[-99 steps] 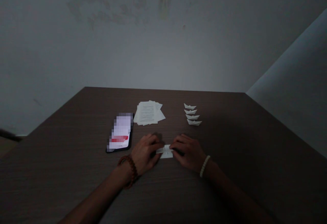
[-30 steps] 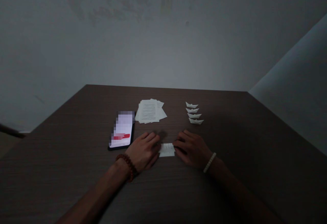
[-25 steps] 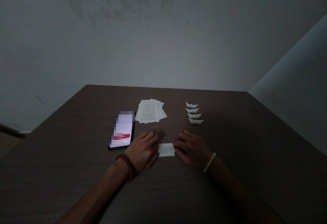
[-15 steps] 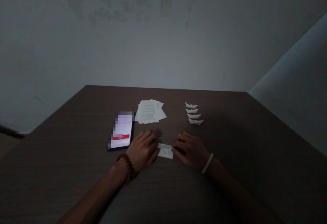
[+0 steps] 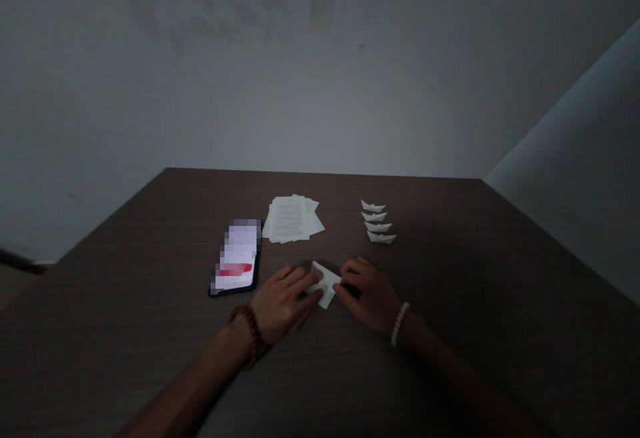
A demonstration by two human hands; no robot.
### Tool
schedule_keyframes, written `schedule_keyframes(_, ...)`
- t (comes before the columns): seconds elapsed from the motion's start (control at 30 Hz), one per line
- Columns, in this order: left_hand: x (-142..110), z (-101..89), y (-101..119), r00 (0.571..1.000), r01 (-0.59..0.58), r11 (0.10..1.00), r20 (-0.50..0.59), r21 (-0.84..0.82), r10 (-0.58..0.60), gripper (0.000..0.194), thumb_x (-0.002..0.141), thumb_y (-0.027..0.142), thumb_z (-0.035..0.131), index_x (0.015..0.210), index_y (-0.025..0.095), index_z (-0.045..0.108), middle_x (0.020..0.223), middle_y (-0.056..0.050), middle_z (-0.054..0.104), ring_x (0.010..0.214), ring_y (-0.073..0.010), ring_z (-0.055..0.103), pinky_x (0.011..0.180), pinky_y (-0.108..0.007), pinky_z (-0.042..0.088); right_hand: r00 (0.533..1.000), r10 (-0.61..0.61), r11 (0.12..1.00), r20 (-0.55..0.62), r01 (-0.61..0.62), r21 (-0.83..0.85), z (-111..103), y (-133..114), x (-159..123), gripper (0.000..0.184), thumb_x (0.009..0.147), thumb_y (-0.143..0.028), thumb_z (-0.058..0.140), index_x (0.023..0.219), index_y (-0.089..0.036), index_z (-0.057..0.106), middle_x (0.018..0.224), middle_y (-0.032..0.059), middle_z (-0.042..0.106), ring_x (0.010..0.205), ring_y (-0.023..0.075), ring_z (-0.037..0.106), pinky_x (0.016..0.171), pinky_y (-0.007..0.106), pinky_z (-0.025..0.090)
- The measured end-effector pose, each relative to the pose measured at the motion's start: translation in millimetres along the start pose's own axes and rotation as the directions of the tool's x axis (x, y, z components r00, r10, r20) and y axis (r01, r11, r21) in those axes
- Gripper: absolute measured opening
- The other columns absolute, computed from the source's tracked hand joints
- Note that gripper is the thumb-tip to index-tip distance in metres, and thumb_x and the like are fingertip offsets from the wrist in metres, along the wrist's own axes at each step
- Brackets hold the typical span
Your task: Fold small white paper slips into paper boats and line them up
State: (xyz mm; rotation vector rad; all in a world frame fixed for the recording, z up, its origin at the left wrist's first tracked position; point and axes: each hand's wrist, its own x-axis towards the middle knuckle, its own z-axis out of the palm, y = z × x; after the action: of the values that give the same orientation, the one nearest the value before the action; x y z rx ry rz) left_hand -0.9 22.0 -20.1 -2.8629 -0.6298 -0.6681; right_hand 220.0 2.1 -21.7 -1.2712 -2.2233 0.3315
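A small piece of printed white paper [image 5: 327,285] lies turned at an angle on the table between my hands. My left hand [image 5: 287,298], with a brown bead bracelet at the wrist, grips its left side, thumb and fingers over the paper. On the opposite side, my right hand [image 5: 367,291] pinches the right corner between thumb and fingertips; a pale bead bracelet circles that wrist. The paper's left part is hidden under my left fingers.
Beyond my left hand, a phone [image 5: 237,258] with a lit screen lies beside a loose stack of printed sheets [image 5: 290,218]. Several folded paper boats [image 5: 379,227] form a column past my right hand. The dark wooden table [image 5: 450,258] meets a grey wall [image 5: 325,105] behind.
The paper has turned from lying nearly straight to a slanted position. My left hand has shifted right, its thumb now over the paper; my right hand has moved slightly left.
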Motion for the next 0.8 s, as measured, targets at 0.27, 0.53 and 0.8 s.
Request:
schedule_keyframes(0.27, -0.8, 6.4, -6.3, 0.998, -0.052, 0.985, 0.034, -0.163, 0.058, 0.023, 0.086, 0.013, 0.044, 0.101, 0.016, 0.061, 0.094, -0.006, 0.069, 0.086, -0.0200, 0.060, 0.074, -0.035, 0.046, 0.992, 0.099, 0.994, -0.083, -0.094, 0.060, 2.2, 0.0, 1.6, 0.013, 0.080, -0.018, 0.063, 0.067, -0.019, 0.057, 0.079, 0.0020, 0.059, 0.078, 0.0165, 0.052, 0.072, 0.030, 0.041)
schedule_keyframes(0.53, -2.0, 6.1, -1.1, 1.000, -0.018, 0.959, -0.006, -0.284, 0.017, 0.024, 0.084, 0.011, 0.045, 0.100, 0.013, 0.063, 0.103, -0.007, 0.070, 0.099, -0.0203, 0.063, 0.085, -0.034, 0.052, 0.975, 0.196, 0.968, -0.106, -0.175, 0.179, 1.3, 2.2, 1.1, 0.016, 0.075, -0.016, 0.064, 0.090, -0.020, 0.059, 0.078, 0.0011, 0.060, 0.074, 0.0164, 0.052, 0.068, 0.028, 0.042)
schedule_keyframes(0.8, -2.7, 2.7, -3.7, 0.998, 0.054, 0.948, 0.046, -0.313, -0.041, 0.021, 0.083, 0.017, 0.049, 0.094, 0.014, 0.066, 0.106, -0.010, 0.068, 0.106, -0.0227, 0.061, 0.091, -0.039, 0.052, 0.979, 0.202, 0.959, -0.024, -0.193, 0.206, 1.2, 3.7, -2.7, 0.031, 0.072, -0.009, 0.060, 0.101, -0.021, 0.056, 0.075, -0.0014, 0.056, 0.069, 0.0149, 0.052, 0.065, 0.027, 0.042)
